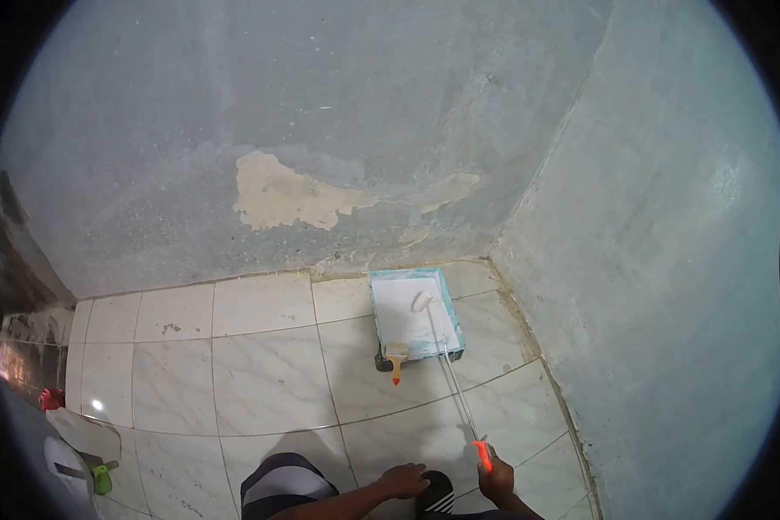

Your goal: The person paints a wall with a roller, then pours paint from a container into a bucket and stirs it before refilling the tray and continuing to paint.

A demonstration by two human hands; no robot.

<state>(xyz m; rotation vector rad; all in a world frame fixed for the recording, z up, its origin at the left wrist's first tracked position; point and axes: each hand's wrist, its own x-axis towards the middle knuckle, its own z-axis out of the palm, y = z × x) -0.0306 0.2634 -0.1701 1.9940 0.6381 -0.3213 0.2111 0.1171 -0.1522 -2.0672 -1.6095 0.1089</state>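
My right hand (496,475) is wrapped round the orange handle (483,454) of a paint roller. The roller's thin metal rod runs up to a small white roller head (422,302), which rests in white paint in a blue-rimmed tray (451,312) on the floor. A flat brush (396,364) with a wooden, red-tipped handle lies over the tray's near edge. My left hand (405,480) is at the bottom centre, near my knee and a black striped sandal (436,492); its fingers look curled, and whether they hold anything is hidden.
A grey-blue wall (390,104) with a peeled beige patch (290,195) stands ahead, and another wall (667,260) is on the right. At lower left are a green-handled tool (102,478), a pale container (69,468) and a red item (52,399).
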